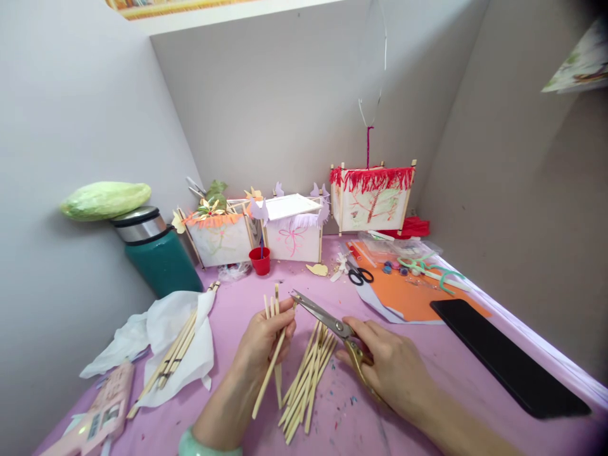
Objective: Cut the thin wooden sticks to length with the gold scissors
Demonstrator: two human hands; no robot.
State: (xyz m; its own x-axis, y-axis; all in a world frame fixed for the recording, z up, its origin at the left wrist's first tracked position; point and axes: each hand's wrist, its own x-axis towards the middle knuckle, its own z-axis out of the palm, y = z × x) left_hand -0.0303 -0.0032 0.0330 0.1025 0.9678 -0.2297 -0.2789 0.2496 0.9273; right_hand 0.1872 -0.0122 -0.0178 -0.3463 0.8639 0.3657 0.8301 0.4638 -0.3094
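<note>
Several thin wooden sticks (270, 373) are gripped in my left hand (266, 339), fanned out at different angles. My right hand (387, 364) holds a pair of scissors (327, 318) with gold handles. The blade tips reach the upper end of one stick near my left fingertips; whether they touch it I cannot tell. Below and between the hands lies a loose pile of similar sticks (308, 386) on the purple table cover (351, 418).
At the back stand decorated paper boxes (294, 237), a red-fringed lantern (373, 206) and a small red bucket (259, 261). Left are a teal bottle (161, 259) and sticks on white tissue (190, 354). Right are black-handled scissors (361, 276), orange paper (384, 288) and a black slab (508, 354).
</note>
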